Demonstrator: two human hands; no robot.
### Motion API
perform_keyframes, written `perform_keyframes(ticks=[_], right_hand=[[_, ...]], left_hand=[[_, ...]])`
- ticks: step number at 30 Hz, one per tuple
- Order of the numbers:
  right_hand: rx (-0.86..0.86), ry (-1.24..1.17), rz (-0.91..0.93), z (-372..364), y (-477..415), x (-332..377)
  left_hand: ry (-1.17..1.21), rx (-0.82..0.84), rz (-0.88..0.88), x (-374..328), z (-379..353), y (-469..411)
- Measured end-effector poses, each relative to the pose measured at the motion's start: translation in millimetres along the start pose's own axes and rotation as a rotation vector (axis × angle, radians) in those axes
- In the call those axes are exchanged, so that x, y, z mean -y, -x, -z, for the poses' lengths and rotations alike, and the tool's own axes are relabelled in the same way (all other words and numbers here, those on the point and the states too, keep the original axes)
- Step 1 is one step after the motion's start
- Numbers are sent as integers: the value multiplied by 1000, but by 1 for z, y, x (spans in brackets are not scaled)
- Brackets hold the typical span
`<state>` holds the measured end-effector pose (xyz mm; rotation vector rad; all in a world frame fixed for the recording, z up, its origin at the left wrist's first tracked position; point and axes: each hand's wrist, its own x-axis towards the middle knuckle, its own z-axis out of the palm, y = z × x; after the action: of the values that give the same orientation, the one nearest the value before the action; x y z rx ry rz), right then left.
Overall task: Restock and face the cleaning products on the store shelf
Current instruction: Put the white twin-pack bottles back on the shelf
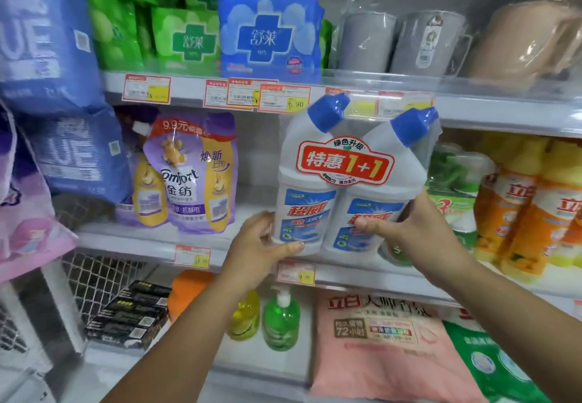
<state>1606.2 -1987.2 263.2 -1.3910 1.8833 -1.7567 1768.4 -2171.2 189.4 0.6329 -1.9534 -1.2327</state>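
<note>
head view: a twin pack of toilet cleaner is held upright at the front of the middle shelf, in the gap between the fabric softener pouches on its left and the orange bottles further to its right. the two white bottles are wrapped together in clear film, side by side, with their angled blue caps pointing up and to the right and a red "1+1" sticker across both fronts. the labels are turned outward. whether the base is set down on the shelf or kept just above it cannot be told.

the pack is gripped from both sides. the left hand is closed on the bottom corner of the left bottle, thumb laid along its base. the right hand is wrapped around the right bottle, thumb pressed across its label and fingers curled round the far side.

a price tag is fixed on the shelf edge just below the pack. a green packet is seen behind the right hand. on the shelf above, a blue pack is stood beside green packs and grey cups. below, a green pump bottle and a pink bag are shelved.
</note>
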Motion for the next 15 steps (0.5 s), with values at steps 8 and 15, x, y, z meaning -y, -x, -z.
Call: perform_keyframes(ticks=[8,15], right_hand=[[-24,14,-6,-20,-44,-46],[-20,-53,-117,-24,-69,-69]], left_hand=[[-416,-156,19,36,-11,-42],[-692,-107,-7,50,-22,-52]])
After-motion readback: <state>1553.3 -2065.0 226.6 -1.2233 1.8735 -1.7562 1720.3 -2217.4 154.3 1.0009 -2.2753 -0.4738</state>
